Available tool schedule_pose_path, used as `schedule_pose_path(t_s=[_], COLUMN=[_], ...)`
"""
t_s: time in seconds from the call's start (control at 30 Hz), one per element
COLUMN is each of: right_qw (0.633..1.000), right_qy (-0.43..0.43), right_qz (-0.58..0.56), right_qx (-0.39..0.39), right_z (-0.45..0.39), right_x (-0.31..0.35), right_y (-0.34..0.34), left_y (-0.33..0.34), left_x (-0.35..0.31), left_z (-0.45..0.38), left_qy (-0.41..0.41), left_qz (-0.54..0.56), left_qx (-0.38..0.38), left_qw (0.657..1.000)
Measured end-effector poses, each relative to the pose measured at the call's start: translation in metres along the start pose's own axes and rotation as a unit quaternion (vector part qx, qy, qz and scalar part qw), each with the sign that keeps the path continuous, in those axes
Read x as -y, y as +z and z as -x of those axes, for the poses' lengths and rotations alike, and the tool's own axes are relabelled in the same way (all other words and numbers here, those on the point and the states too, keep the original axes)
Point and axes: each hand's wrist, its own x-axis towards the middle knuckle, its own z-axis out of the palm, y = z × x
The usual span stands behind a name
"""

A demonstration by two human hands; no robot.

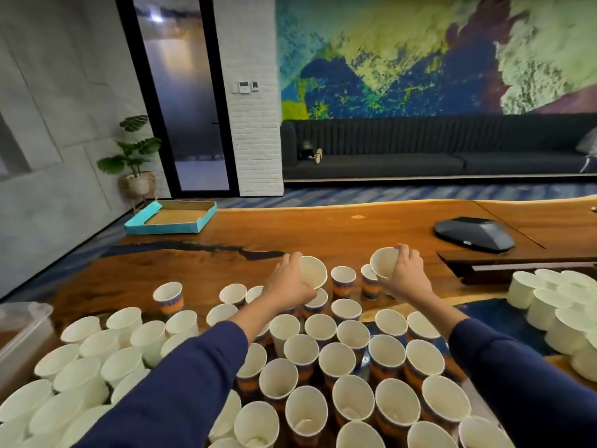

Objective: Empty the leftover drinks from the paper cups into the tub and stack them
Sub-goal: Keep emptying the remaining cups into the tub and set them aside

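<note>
Both arms out over the far rows. My left hand (287, 282) grips one paper cup (312, 271) by its wall, fingers curled round it, mouth tipped toward me. My right hand (405, 274) holds a second cup (383, 262) the same way, lifted clear of the rows and tilted inward. Cannot tell whether either holds liquid.

Step, as I judge it: pick-up, two at once, pouring not yet done.

The tub (22, 334) sits at the table's left edge, well apart from both hands, brownish liquid inside. Upright cups (353, 334) crowd the wooden table (323, 231) between. White stacks (562, 305) lie far right.

Next move calls for carrying both cups left over the standing ones without clipping rims, tipping over the tub, then nesting them.
</note>
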Motion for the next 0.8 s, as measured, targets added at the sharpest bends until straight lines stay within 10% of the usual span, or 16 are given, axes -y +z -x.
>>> schedule_pose_path(t_s=[0.8], right_qw=[0.978], right_qy=[0.047], right_qz=[0.035], right_qx=[0.200], right_z=[-0.093], right_x=[-0.125], right_y=[0.091], left_y=[0.163], left_x=[-0.063], left_z=[-0.141], left_qy=[-0.042], left_qz=[-0.011], left_qx=[0.149], left_qw=[0.988])
